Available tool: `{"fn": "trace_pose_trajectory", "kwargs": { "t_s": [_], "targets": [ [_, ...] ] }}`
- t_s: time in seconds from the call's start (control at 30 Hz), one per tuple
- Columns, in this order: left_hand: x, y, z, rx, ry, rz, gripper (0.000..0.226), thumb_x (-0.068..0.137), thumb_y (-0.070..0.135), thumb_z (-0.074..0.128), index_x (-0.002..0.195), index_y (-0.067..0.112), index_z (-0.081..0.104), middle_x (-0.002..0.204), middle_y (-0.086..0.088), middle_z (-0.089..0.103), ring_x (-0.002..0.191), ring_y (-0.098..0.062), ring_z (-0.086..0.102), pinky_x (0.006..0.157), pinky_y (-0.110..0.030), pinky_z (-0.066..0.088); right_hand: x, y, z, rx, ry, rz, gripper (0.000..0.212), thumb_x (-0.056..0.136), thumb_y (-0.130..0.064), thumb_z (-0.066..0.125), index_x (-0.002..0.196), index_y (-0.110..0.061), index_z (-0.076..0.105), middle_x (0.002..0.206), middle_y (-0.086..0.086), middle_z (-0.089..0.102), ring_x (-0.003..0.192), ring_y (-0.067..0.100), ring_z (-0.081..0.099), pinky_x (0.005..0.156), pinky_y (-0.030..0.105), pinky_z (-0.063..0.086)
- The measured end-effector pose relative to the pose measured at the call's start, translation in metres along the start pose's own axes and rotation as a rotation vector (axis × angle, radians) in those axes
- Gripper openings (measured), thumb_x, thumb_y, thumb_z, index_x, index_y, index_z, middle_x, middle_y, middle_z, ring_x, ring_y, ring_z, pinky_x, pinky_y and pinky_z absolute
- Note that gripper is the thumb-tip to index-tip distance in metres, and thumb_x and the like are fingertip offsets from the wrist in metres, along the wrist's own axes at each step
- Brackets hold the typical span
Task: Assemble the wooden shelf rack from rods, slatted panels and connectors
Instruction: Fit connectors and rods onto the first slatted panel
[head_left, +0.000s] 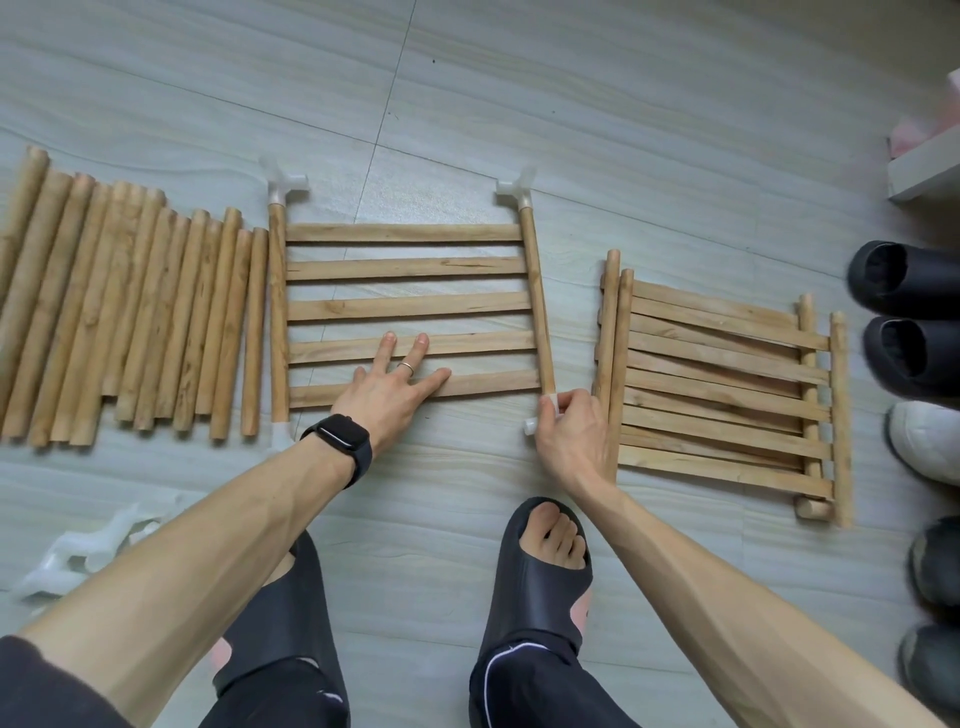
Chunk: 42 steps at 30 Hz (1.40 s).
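Observation:
A slatted wooden panel (410, 267) lies flat on the floor in the middle. White plastic connectors sit on its far-left corner (284, 183) and far-right corner (516, 188), and another on the near-left corner (280, 432). My left hand (387, 387) presses flat, fingers spread, on the two nearest slats. My right hand (569, 428) pinches a white connector (551, 404) at the near end of the panel's right rod. A row of loose wooden rods (130, 312) lies to the left. Two more slatted panels are stacked (727, 389) on the right.
Spare white connectors (88, 548) lie on the floor at lower left. My feet in black slippers (530, 587) are near the panel's front edge. Several shoes (914, 332) line the right edge. A white box corner (924, 171) sits at upper right.

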<state>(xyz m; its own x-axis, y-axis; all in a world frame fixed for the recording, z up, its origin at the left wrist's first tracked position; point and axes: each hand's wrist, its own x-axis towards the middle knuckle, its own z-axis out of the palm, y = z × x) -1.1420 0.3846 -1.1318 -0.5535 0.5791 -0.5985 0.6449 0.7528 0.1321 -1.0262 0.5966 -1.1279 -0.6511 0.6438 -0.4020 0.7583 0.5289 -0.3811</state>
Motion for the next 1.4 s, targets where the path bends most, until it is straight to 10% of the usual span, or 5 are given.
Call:
{"fn": "trace_pose_trajectory", "kwargs": {
  "t_s": [0.43, 0.67, 0.9, 1.07, 1.4],
  "targets": [
    [-0.008, 0.013, 0.008, 0.042, 0.012, 0.036, 0.078, 0.101, -0.004, 0.029, 0.160, 0.040, 0.003, 0.167, -0.003, -0.023, 0.152, -0.042, -0.016, 0.118, -0.060, 0.026, -0.019, 0.005, -0.006, -0.173, -0.027, 0.018, 0.040, 0.098, -0.038, 0.049, 0.126, -0.010, 0.053, 0.128, 0.011, 0.057, 0.117, 0.032, 0.050, 0.095, 0.042, 0.040],
    [-0.017, 0.010, 0.002, -0.293, 0.051, 0.027, 0.065, 0.100, 0.004, 0.043, 0.155, 0.036, 0.029, 0.169, 0.001, 0.007, 0.155, -0.027, 0.006, 0.117, -0.048, 0.034, -0.011, -0.040, 0.001, -0.259, -0.020, -0.410, 0.056, 0.095, -0.040, 0.056, 0.144, -0.016, 0.045, 0.144, 0.007, 0.046, 0.133, 0.024, 0.037, 0.109, 0.041, 0.039],
    [-0.035, -0.103, -0.036, -0.632, 0.535, -0.415, 0.040, 0.098, 0.024, 0.054, 0.138, 0.027, 0.054, 0.144, -0.004, 0.048, 0.132, -0.023, 0.045, 0.104, -0.037, 0.043, 0.013, -0.115, 0.023, -0.570, -0.269, -0.748, 0.060, 0.096, -0.047, 0.045, 0.149, -0.021, 0.035, 0.166, 0.009, 0.021, 0.154, 0.032, 0.013, 0.122, 0.045, 0.024],
    [-0.057, -0.198, -0.030, -0.528, 0.488, -0.872, 0.057, 0.097, 0.035, 0.054, 0.150, 0.019, 0.038, 0.160, -0.014, 0.028, 0.145, -0.033, 0.028, 0.114, -0.048, 0.033, 0.028, -0.163, 0.043, -0.687, -0.384, -0.848, 0.072, 0.098, -0.060, 0.037, 0.160, -0.030, 0.017, 0.172, 0.004, 0.000, 0.157, 0.035, -0.001, 0.125, 0.050, 0.014],
    [-0.113, -0.308, 0.005, -0.643, 0.381, -1.181, 0.053, 0.103, 0.021, 0.041, 0.154, 0.014, 0.027, 0.150, -0.021, 0.041, 0.133, -0.042, 0.043, 0.106, -0.050, 0.038, -0.002, -0.168, 0.113, -0.695, -0.400, -0.739, 0.072, 0.093, -0.075, -0.002, 0.149, -0.045, -0.035, 0.152, -0.002, -0.053, 0.139, 0.035, -0.050, 0.116, 0.072, -0.008]
  ]
}}
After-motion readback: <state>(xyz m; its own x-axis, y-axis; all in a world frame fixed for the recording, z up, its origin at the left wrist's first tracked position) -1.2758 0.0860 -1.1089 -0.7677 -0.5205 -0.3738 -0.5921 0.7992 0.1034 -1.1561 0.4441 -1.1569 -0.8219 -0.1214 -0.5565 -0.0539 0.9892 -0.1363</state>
